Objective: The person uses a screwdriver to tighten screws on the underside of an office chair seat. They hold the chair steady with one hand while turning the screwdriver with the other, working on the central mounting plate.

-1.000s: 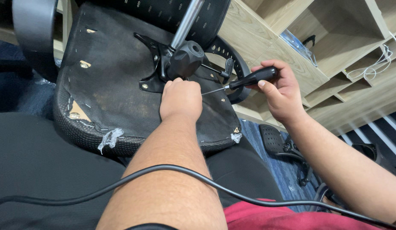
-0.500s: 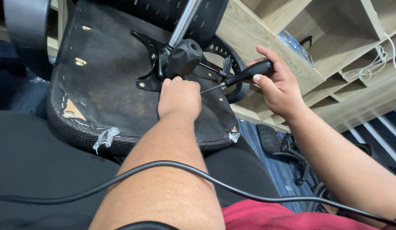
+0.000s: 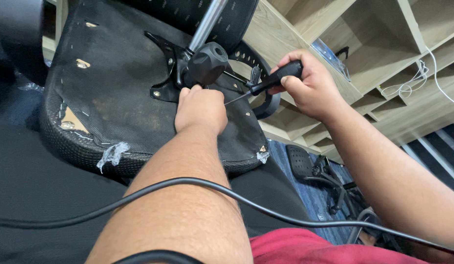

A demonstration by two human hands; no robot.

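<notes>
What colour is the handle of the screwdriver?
Black. The screwdriver handle shows best in the head view, gripped in the right hand.

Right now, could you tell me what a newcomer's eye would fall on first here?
An upturned office chair seat fills the upper left, its black underside torn at the edges. At its metal bracket the left hand rests, while the right hand grips a black-handled screwdriver aimed there. Wooden shelving stands behind.

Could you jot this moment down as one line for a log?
left hand: pressed on upturned chair seat | right hand: gripping black-handled screwdriver, tip toward seat mechanism | cable crossing forearm
</notes>
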